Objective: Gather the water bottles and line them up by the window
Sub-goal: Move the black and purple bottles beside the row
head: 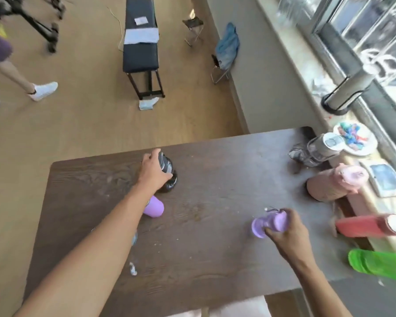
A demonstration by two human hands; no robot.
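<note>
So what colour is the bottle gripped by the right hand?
Lilac purple bottle, head view.

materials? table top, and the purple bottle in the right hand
Table top: looks like dark brown wood or wood-look laminate, matte; grain lines show, scuffed pale in patches. Purple bottle: opaque pastel, smooth with a soft sheen, probably plastic or coated metal; motion blur leaves it open.

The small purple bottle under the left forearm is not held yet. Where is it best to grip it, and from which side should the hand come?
Grip the purple bottle around the middle of its smooth round body, the only part showing; its top is hidden under the left forearm. It seems best to come from its right side, where the table is bare. The left hand is closed on the dark bottle, so that must be moved first.
</note>
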